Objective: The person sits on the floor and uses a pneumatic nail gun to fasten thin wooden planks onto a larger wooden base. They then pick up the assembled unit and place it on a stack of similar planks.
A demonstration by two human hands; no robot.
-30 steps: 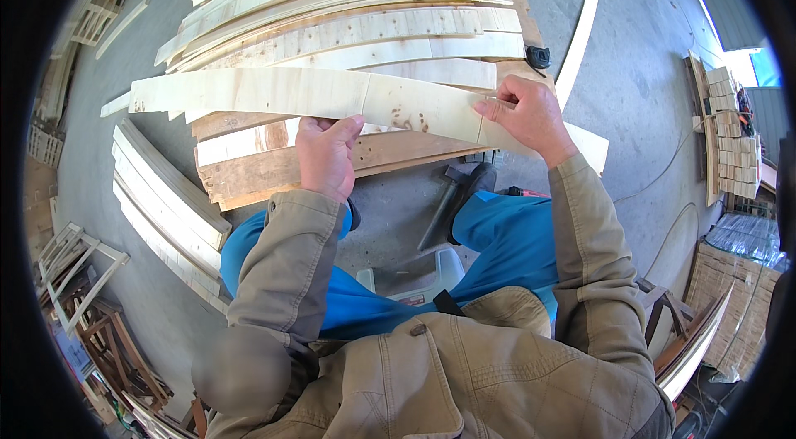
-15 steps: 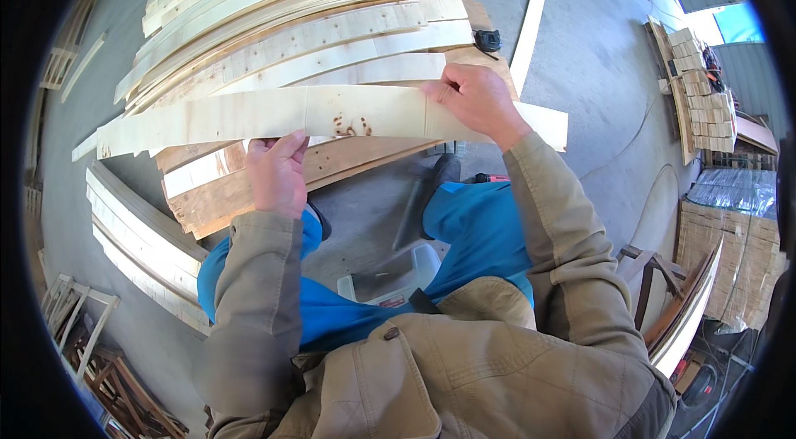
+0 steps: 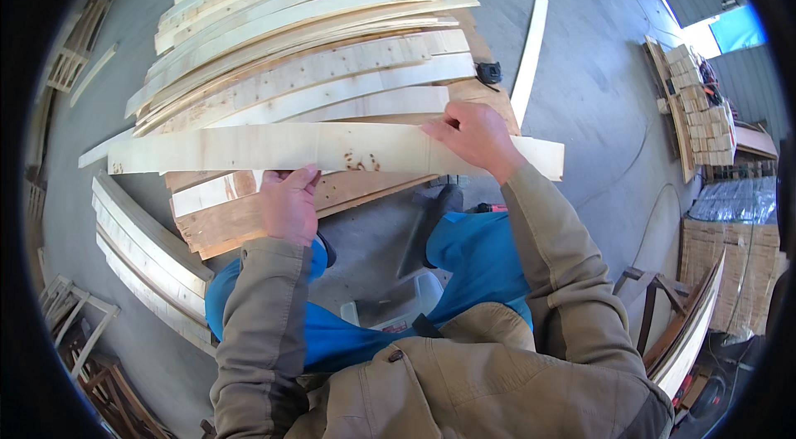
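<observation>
A long pale wooden board (image 3: 249,147) with a cluster of brown knots lies crosswise in front of me, held in both hands. My left hand (image 3: 288,200) pinches its near edge left of the knots, thumb and fingertips at the edge. Farther right, my right hand (image 3: 474,134) is closed over the board, its thumb on the upper face. Beyond it, several similar pale boards (image 3: 298,66) lie side by side on a brown wooden surface (image 3: 228,227). A black tape measure (image 3: 489,72) rests at that surface's right side.
A loose board (image 3: 529,58) lies on the floor at the right. Curved stacked boards (image 3: 149,261) stand at the left. Between my legs sits a clear plastic bin (image 3: 406,306). Wood block stacks (image 3: 696,107) and a wrapped pallet (image 3: 721,248) line the far right.
The board and both hands sit lower in the picture, and the surrounding scene has shifted down as well. Both hands keep their hold on the board.
</observation>
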